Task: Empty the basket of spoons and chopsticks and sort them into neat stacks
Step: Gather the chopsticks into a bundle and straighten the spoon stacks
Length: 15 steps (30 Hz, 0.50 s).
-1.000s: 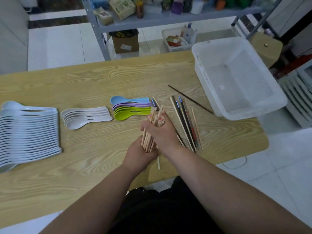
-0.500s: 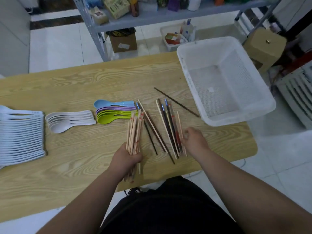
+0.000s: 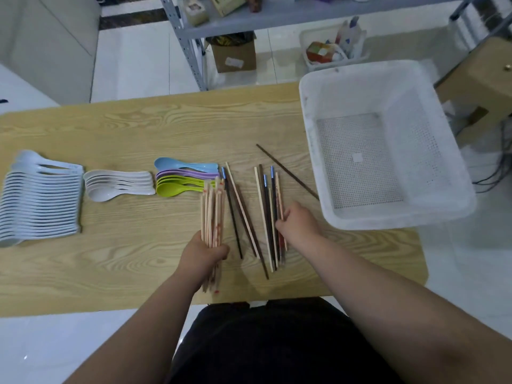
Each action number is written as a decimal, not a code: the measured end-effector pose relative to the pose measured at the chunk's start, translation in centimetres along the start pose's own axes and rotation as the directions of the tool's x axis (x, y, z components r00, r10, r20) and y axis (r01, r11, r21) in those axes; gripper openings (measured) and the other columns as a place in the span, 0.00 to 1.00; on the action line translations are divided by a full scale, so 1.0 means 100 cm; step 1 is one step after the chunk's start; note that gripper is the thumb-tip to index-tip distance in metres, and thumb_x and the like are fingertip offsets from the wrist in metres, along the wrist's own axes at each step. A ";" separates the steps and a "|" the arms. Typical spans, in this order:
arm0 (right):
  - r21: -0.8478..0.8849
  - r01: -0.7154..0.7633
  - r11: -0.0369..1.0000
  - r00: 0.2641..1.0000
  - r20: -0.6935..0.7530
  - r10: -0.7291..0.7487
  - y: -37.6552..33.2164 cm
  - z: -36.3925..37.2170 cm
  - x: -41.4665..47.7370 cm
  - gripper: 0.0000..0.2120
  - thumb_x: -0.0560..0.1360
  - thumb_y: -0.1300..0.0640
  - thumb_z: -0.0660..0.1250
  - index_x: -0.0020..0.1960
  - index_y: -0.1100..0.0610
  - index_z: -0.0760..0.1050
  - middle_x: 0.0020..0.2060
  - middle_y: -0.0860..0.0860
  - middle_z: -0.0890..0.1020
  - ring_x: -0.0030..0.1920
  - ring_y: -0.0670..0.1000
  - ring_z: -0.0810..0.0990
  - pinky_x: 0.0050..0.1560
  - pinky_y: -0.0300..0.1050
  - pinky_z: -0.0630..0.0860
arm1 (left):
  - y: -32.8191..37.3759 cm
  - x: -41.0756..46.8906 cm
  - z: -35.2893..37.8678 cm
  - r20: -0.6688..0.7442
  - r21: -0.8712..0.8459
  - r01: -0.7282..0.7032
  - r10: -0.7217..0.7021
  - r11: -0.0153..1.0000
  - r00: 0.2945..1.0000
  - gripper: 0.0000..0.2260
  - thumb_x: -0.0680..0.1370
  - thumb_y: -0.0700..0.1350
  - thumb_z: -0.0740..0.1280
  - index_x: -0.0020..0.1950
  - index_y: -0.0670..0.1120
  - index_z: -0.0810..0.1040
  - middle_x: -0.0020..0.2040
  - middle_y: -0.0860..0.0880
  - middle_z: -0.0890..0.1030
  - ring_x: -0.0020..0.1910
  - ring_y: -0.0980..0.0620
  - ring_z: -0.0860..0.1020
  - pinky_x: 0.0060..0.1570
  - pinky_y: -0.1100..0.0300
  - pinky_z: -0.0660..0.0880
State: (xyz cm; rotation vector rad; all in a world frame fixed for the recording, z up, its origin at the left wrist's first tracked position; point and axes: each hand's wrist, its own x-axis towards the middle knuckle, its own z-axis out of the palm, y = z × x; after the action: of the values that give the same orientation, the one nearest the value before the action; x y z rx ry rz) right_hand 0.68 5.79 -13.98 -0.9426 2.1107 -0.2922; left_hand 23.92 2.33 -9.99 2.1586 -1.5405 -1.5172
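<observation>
My left hand [image 3: 203,252] grips a bundle of light wooden chopsticks [image 3: 212,214] with red print, lying lengthwise on the table. My right hand [image 3: 297,221] rests on the loose mixed chopsticks [image 3: 270,217], its fingers curled over the ones at the right of that group; whether it pinches one I cannot tell. More dark and pale chopsticks [image 3: 239,214] lie between my hands, and a single dark chopstick [image 3: 286,171] lies slanted beside the white basket [image 3: 313,151], which holds nothing. To the left lie coloured spoons [image 3: 182,177], white spoons [image 3: 119,182] and a long row of pale blue spoons [image 3: 41,200].
The wooden table [image 3: 138,134] ends close to my body. Behind it stands a metal shelf [image 3: 191,51] with a cardboard box [image 3: 234,55] and a small white bin [image 3: 332,49] on the floor. A wooden stool [image 3: 482,79] stands at the right.
My right hand let go of the bundle and moved right onto the loose chopsticks. My left hand kept the bundle and lowered it flatter towards the table.
</observation>
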 end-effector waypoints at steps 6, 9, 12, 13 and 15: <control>-0.154 0.016 0.988 0.999 0.042 -0.010 0.002 0.002 0.015 0.10 0.77 0.56 0.68 0.56 0.53 0.70 0.47 0.50 0.80 0.44 0.55 0.80 0.41 0.48 0.76 | -0.001 -0.004 0.019 -0.041 -0.074 0.056 -0.059 0.996 0.997 0.13 0.71 0.41 0.75 0.53 0.45 0.76 0.43 0.45 0.83 0.42 0.46 0.81 0.36 0.58 0.73; -0.171 -0.036 0.985 0.998 0.039 0.044 0.004 0.002 0.020 0.08 0.75 0.58 0.66 0.53 0.52 0.71 0.44 0.50 0.80 0.42 0.55 0.81 0.45 0.51 0.81 | -0.002 -0.006 0.018 -0.030 -0.078 0.057 -0.059 0.995 0.998 0.12 0.71 0.41 0.75 0.51 0.47 0.76 0.44 0.44 0.83 0.43 0.45 0.81 0.37 0.57 0.73; -0.192 -0.061 0.980 0.996 0.046 0.071 0.002 0.003 0.019 0.07 0.75 0.58 0.66 0.53 0.52 0.74 0.44 0.50 0.80 0.42 0.54 0.81 0.45 0.51 0.82 | -0.003 -0.005 0.011 -0.019 -0.065 0.053 -0.055 0.996 0.998 0.13 0.68 0.44 0.75 0.50 0.49 0.76 0.43 0.44 0.84 0.44 0.44 0.82 0.40 0.54 0.77; -0.200 -0.068 0.977 0.996 0.040 0.077 0.001 0.004 0.018 0.08 0.75 0.58 0.66 0.54 0.53 0.75 0.45 0.50 0.80 0.43 0.54 0.81 0.46 0.51 0.82 | -0.003 -0.004 0.009 -0.016 -0.060 0.051 -0.052 0.997 0.998 0.15 0.66 0.46 0.75 0.50 0.48 0.76 0.43 0.44 0.84 0.44 0.43 0.82 0.41 0.52 0.78; -0.210 -0.070 0.975 0.997 0.011 0.074 0.000 0.005 0.015 0.08 0.76 0.57 0.65 0.55 0.53 0.76 0.48 0.51 0.80 0.45 0.56 0.81 0.46 0.51 0.81 | -0.005 -0.001 0.004 -0.011 -0.057 0.047 -0.048 0.997 0.999 0.19 0.63 0.49 0.73 0.51 0.48 0.77 0.43 0.44 0.84 0.43 0.44 0.83 0.44 0.49 0.79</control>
State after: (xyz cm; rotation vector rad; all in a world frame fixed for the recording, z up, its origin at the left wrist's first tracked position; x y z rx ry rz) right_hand 0.48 4.77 -15.15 -0.9819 2.1827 -0.0238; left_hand 23.94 2.82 -10.38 2.1845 -1.4342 -1.5385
